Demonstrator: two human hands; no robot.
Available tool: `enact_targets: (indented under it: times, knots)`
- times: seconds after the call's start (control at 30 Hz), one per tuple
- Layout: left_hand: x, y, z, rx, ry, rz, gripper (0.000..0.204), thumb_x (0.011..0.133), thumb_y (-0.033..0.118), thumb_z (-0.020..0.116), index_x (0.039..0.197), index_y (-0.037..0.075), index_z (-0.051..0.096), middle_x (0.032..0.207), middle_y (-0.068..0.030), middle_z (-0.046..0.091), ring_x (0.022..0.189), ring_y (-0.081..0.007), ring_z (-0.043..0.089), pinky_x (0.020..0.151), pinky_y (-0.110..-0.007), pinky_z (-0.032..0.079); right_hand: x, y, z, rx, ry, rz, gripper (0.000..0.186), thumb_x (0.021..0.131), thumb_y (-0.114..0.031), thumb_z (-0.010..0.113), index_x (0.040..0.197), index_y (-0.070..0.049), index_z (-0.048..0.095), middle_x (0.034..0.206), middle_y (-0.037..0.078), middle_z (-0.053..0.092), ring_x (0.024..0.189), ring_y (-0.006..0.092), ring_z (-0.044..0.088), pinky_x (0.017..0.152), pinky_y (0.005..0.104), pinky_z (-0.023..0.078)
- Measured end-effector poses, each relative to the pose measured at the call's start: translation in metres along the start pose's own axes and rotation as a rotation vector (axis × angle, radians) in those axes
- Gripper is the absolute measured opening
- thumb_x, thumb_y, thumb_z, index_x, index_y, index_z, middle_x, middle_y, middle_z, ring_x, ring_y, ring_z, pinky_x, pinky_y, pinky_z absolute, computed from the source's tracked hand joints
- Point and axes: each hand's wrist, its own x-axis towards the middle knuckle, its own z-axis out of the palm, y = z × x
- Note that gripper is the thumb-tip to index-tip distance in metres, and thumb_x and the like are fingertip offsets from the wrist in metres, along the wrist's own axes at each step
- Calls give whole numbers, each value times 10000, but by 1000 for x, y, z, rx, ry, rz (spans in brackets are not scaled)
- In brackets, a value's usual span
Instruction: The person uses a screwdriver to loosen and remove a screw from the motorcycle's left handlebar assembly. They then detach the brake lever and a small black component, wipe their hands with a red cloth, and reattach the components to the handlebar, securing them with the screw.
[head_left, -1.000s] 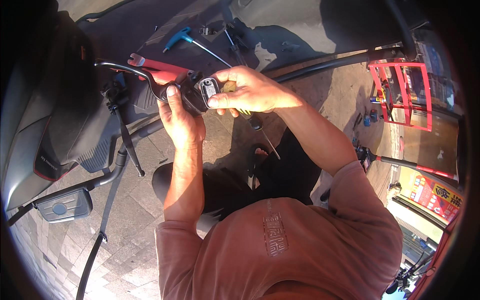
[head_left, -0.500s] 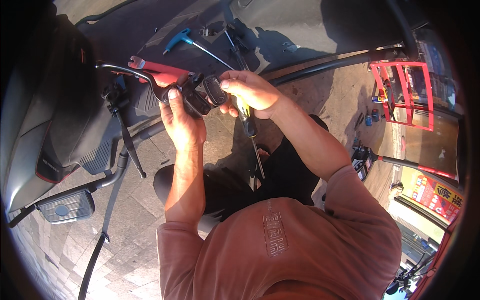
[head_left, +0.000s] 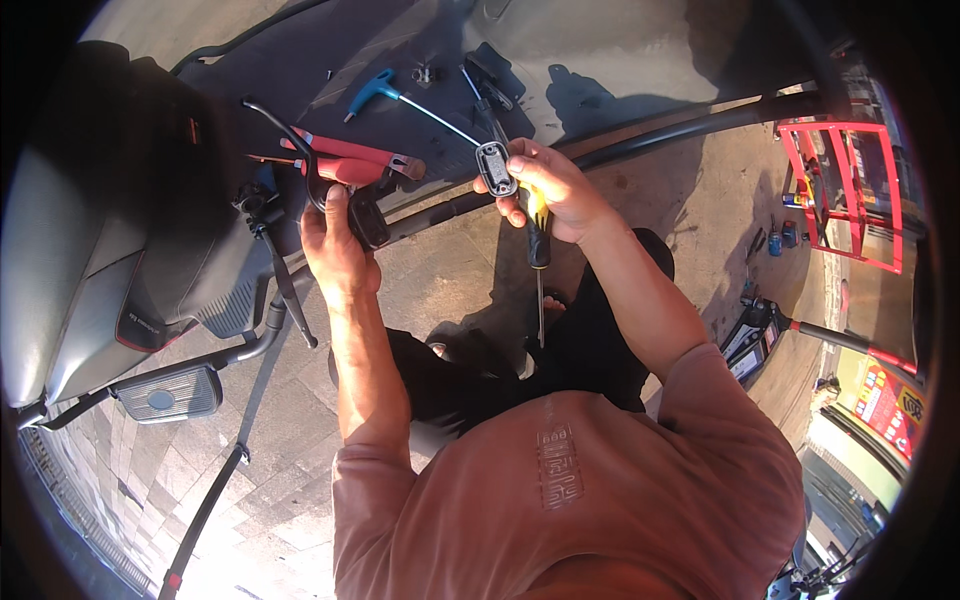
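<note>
My left hand (head_left: 338,245) grips a black brake lever assembly (head_left: 367,218), whose curved lever points up and left. My right hand (head_left: 566,200) pinches a small oblong cap (head_left: 497,168), lighter inside, while also holding a yellow and black screwdriver (head_left: 538,243) with its shaft hanging down. Above my left hand lie red-handled tools (head_left: 340,172) on the dark vehicle panel (head_left: 255,95). A blue T-handle wrench (head_left: 375,88) lies beside them, along with small metal parts (head_left: 423,75) and other dark tools (head_left: 489,84).
At the left are a black bodywork section (head_left: 105,220), a footrest (head_left: 170,392) and another lever assembly (head_left: 258,208). A dark bar (head_left: 705,120) crosses above my hands. At the right stand a red metal rack (head_left: 840,185), small cans (head_left: 775,242) and a colourful sign (head_left: 885,400) over paving.
My hands have moved apart: the left one down and left with the lever assembly, the right one rightward with the cap and screwdriver. The red tools now show more fully.
</note>
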Motion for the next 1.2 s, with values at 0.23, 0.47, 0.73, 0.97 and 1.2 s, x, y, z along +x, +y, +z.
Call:
enact_targets:
  times: [0.23,0.47,0.73,0.97,1.2]
  knots:
    - [16,21,-25,142,83,-153,245,926,249,654,998,47,534,821,-73,603,599,-204,598,475,-309,488,1,5,-6,57,-7,6,149,995,-216,526,1028,-74,494,977,158,668,648,148,604,533,259,485]
    - [26,16,-36,322,225,-54,349,925,218,656,1109,-73,600,920,-82,672,731,-126,641,632,-247,527,-3,15,-10,76,-2,64,116,979,-193,556,1010,-102,492,935,145,678,631,142,605,514,256,475]
    - [9,42,-40,658,317,-29,403,938,289,610,1120,-70,645,921,-95,689,769,-136,651,647,-273,531,0,21,1,106,-8,74,189,949,-222,616,982,-67,513,898,111,675,645,142,604,506,259,459]
    - [4,61,-74,1160,486,453,485,864,325,680,1137,-74,635,974,-178,708,857,-288,693,779,-370,542,3,16,13,64,7,99,186,959,-226,597,1022,-72,514,922,126,675,619,134,598,498,261,473]
    - [50,75,-98,1388,181,134,674,747,464,753,1162,-54,636,932,-192,718,918,-314,692,823,-386,517,-3,15,17,15,12,84,210,933,-253,638,1014,-85,541,914,81,675,659,99,606,523,238,460]
